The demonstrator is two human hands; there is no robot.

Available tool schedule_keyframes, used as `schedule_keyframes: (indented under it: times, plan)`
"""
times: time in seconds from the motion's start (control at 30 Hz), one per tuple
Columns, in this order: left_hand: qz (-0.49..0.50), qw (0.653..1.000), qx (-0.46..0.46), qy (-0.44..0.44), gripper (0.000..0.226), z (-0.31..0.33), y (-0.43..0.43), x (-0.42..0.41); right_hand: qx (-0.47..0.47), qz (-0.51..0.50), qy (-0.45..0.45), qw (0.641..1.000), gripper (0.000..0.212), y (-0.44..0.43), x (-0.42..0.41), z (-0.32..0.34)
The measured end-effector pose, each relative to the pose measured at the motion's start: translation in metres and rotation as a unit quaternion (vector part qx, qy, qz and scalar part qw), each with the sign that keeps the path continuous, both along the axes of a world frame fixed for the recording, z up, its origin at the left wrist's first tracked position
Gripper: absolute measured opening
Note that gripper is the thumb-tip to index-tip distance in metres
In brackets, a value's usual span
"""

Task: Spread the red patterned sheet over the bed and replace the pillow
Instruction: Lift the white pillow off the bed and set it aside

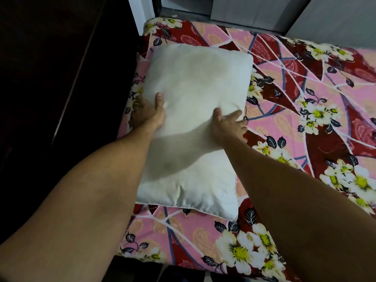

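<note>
Lying on the red and pink flower-patterned sheet (pixel 335 98), towards its left side, the plain white rectangular pillow (pixel 195 82) is held at both long edges. The left hand (pixel 145 112) grips one edge, thumb on top; the right hand (pixel 227 125) clasps the other, thumb and forefinger splayed.

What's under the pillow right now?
The red patterned sheet shows all round the pillow, which lies on it. The patch beneath is covered. Whether fingers of the left hand reach under its edge cannot be told.
</note>
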State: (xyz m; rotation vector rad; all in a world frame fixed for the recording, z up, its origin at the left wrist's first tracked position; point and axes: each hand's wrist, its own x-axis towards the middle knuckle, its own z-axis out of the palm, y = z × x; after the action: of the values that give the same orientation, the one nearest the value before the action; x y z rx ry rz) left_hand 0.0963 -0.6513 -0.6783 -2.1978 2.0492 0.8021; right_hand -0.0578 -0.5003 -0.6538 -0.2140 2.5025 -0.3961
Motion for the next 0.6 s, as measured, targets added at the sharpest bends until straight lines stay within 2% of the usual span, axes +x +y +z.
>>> schedule_keyframes:
  times: [0.17,0.33,0.43,0.6]
  plan:
    - [0.03,0.999,-0.012,0.007,0.094,-0.005,-0.006,-0.002,-0.046,-0.027,-0.012,0.999,0.095,-0.001,-0.003,-0.01]
    - [0.065,0.996,-0.054,0.006,0.102,-0.012,-0.013,-0.001,-0.054,-0.113,-0.054,0.991,0.109,-0.004,-0.01,-0.011]
    - [0.064,0.994,-0.09,0.018,0.098,-0.012,-0.011,-0.002,-0.07,-0.142,-0.065,0.985,0.117,-0.002,-0.013,-0.014]
    - [0.086,0.987,-0.134,0.038,0.088,0.001,-0.003,-0.007,-0.1,-0.134,-0.063,0.984,0.107,0.003,-0.018,-0.008]
